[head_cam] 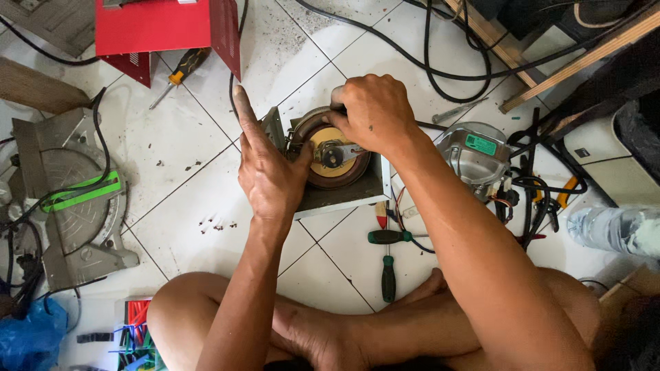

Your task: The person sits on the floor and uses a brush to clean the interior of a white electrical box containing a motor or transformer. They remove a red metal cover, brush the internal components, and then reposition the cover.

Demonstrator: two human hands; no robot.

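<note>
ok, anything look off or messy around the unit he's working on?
Some mess. Dark specks are scattered over the white floor tiles left of the metal unit. Screwdrivers lie loose beside it, and black cables tangle behind. The left hand braces the unit; the right hand grips its top.

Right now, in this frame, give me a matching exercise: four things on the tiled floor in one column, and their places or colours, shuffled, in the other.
Things:
1. red metal box
2. green-handled screwdrivers
3. plastic water bottle
4. round wound coil unit

Descriptions:
A. lying at the right edge of the view
B. between the left hand and right hand
C. at the top left, by a yellow-handled screwdriver
D. on the tiles just in front of the person's crossed legs

Pairs: 1-C, 2-D, 3-A, 4-B
</note>
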